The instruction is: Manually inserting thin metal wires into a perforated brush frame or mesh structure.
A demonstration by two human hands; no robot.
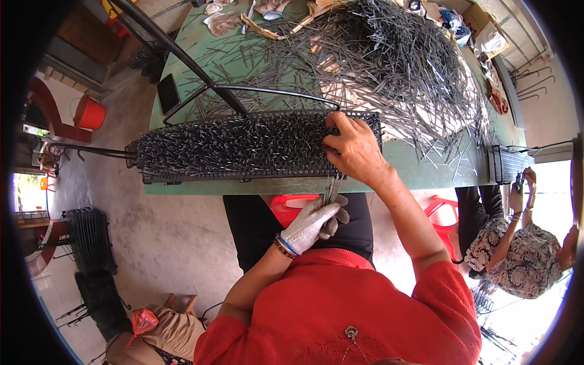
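My left hand (313,224), in a whitish knit glove, is closed round a small bundle of thin dark metal rods (331,190). The bundle points up toward the near edge of a long black rack (231,146), which is packed with upright rods of the same sort. Over the rack's right end is my bare right hand (356,149), its fingers bent and drawn together among the rod tips. Whatever the fingertips pinch is hidden.
On the green table (426,167) lies a large heap of loose rods (401,55). A black bar frame (182,58) rises over the rack. A red bucket (89,112) stands at left. Another person (517,255) works at the right beside a second rack (510,164).
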